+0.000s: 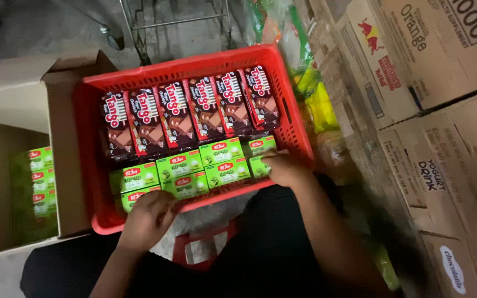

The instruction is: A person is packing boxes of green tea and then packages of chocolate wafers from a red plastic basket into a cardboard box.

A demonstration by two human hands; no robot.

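Observation:
A red plastic crate (pixel 92 160) sits on my lap. Its far half holds a row of several dark brown wafer packs (pixel 189 113) standing side by side. The near half holds two rows of small green boxes (pixel 186 168). My left hand (pixel 147 218) rests on the near-left green box by the crate's front rim. My right hand (pixel 285 168) presses on the green box at the right end of the rows, fingers curled over it.
An open cardboard carton (pixel 56 138) at the left holds more green boxes (pixel 40 179). Stacked brown cartons (pixel 432 110) fill the right side. Bagged snacks (pixel 316 94) lie between them and the crate. A metal trolley frame (pixel 178 22) stands beyond the crate.

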